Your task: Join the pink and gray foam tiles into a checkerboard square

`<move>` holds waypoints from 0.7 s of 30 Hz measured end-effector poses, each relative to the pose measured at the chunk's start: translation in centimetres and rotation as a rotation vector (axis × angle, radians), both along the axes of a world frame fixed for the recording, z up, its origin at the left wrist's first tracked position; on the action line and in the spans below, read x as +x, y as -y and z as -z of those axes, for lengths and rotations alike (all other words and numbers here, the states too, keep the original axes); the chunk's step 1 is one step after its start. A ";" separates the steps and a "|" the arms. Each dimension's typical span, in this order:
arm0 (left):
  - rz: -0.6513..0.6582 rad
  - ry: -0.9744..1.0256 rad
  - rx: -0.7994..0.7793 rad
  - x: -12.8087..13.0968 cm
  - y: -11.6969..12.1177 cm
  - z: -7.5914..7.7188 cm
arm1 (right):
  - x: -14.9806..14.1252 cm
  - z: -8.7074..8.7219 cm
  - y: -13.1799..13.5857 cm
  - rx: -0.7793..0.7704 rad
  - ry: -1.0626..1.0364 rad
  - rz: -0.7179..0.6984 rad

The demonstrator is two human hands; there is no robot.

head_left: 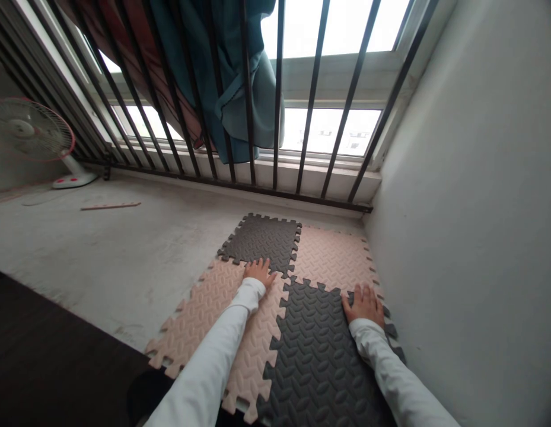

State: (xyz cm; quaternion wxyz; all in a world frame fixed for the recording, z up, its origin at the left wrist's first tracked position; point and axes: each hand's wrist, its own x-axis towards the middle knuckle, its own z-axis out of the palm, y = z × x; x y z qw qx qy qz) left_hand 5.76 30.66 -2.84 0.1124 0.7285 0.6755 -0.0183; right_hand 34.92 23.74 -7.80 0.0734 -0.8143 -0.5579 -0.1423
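Puzzle-edged foam mats lie on the floor in a two-by-two checker pattern. A dark grey mat is at the back left, a beige mat at the back right. In front are another beige mat on the left and a larger-looking dark mat on the right. My left hand rests flat, fingers spread, near the seam between the left beige mat and the back grey one. My right hand presses flat across the seam between the front dark mat and the back beige mat, close to the wall.
A white wall rises along the right. Dark metal bars stand before the window, with teal cloth hanging behind them. At far left are a fan and a thin pinkish strip on the concrete floor.
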 end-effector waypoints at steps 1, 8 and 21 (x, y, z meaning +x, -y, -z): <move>-0.015 -0.008 0.004 -0.5 -0.2 -0.1 | 0.1 0.2 -0.1 0.001 0.001 -0.001; -0.170 -0.137 0.023 -4.5 -1.2 -0.5 | -0.3 -0.4 0.1 -0.012 0.022 0.018; -0.248 -0.089 -0.115 -10.5 -1.8 -0.7 | -0.1 -0.1 0.3 0.007 0.018 -0.014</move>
